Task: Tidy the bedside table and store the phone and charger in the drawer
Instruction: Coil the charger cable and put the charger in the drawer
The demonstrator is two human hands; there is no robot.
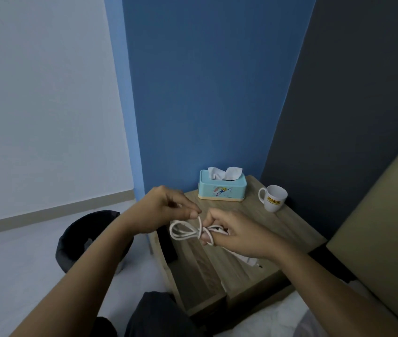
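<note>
Right hand (237,233) closed around a bundle of white charger cable (185,231), thumb and fingers clamping the gathered middle so the loops fan out to the left; left hand (166,207) just beside it, thumb and forefinger pinched on a free strand that rises from the bundle, the other fingers curled loosely; both work above the front of the bedside table (288,239). Step in hand, by my reading: coiling and binding the cable before stowing it; next move likely calls for passing the free strand round the waist of the loops and tucking it, with the right hand's clamp held so the coil does not spring apart. Cable looks braided or matte, soft, limp, holding rounded loops; a white piece, probably the plug end (251,260), trails below the right wrist onto the tabletop, partly hidden. Dark flat slab at the table's left edge, probably the phone (167,244), lies half under the loops; not certain. Table surface pale wood-grain laminate, square-edged; drawer fronts below appear shut, though the view is steep. Further back: teal tissue box (221,190), rounded corners, printed figure, crumpled white tissue standing up; glossy white mug (274,198) with yellow logo, upright, well apart from the box. Dark round bin (83,242) on the floor to the left.
</note>
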